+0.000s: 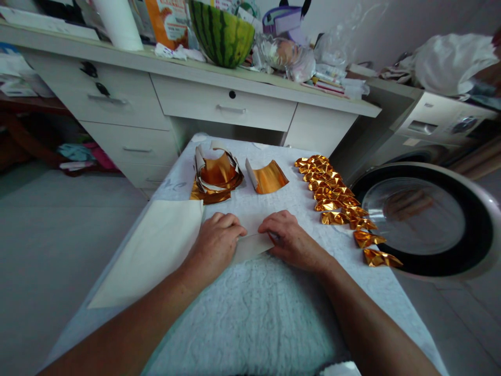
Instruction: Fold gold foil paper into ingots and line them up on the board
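Between my hands, on the cloth-covered table, lies a sheet of whitish paper [250, 249] with its near part folded over. My left hand [221, 237] grips the fold's left end, thumb and fingers together. At its right end, my right hand [287, 236] pinches the same paper, fingers curled. Just beyond them rests a single curled sheet of gold foil paper [271, 177]. Left of it is a loose, curled stack of gold foil sheets [217, 171] with pale backs. Several folded gold foil ingots [332, 193] lie in rows along the table's right side.
A large cream sheet [152, 256] lies flat by my left forearm. Behind the table stands a white desk [230, 109] bearing a cut watermelon [223, 34], a white roll [119, 23] and plastic bags. A washing machine's open round door [422, 219] reaches close to the table's right edge.
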{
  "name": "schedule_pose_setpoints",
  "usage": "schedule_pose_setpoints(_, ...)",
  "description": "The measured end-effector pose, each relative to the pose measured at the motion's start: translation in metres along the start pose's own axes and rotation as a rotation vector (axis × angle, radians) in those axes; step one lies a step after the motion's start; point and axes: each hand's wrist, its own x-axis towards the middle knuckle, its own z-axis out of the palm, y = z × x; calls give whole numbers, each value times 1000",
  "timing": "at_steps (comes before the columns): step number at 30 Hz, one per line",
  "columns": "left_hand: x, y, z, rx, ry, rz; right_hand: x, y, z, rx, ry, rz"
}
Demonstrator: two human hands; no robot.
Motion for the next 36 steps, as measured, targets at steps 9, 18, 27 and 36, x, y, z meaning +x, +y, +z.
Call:
schedule_pose_setpoints(9,1,3,-6,-160,-110,2,-1,0,-3,46,-50,-73)
schedule_pose_setpoints(18,0,5,-11,-191,-142,-11,-2,0,-5,55,-84,-61)
schedule_pose_setpoints(27,3,4,-11,-191,-129,-53,-1,1,-3,130,-37,-28)
schedule_pose_setpoints(36,4,7,-11,-139,-113,-141,3,2,6,131,93,127)
